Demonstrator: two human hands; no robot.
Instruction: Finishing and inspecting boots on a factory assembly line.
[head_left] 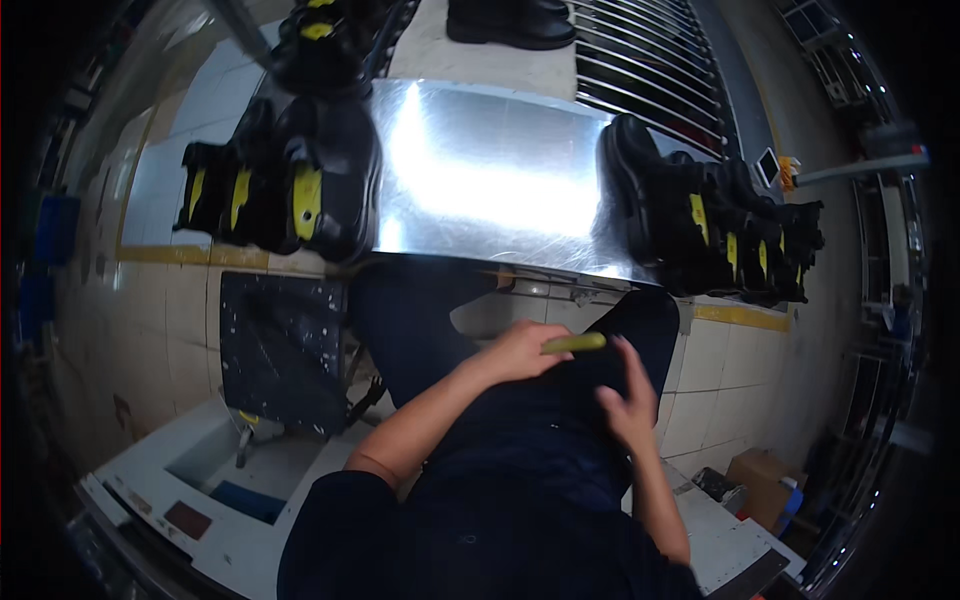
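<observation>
Over my lap, my left hand (524, 350) is closed round a short yellow-green stick, perhaps a tool handle (578, 344). Its rounded end points right; whatever lies inside the fist is hidden. Just right of that end, my right hand (630, 398) is raised with thumb and fingers apart, holding nothing and slightly blurred. In front of my knees is a shiny metal worktop (490, 225). Black boots with yellow patches stand along both its sides: one group at the left (345, 190), another at the right (635, 190).
Beyond the worktop, a roller rack (650, 60) runs away at the right, and more black footwear (512, 25) stands on a pale surface. A dark speckled panel (285, 350) is by my left knee. Behind me at the right sits a cardboard box (762, 485).
</observation>
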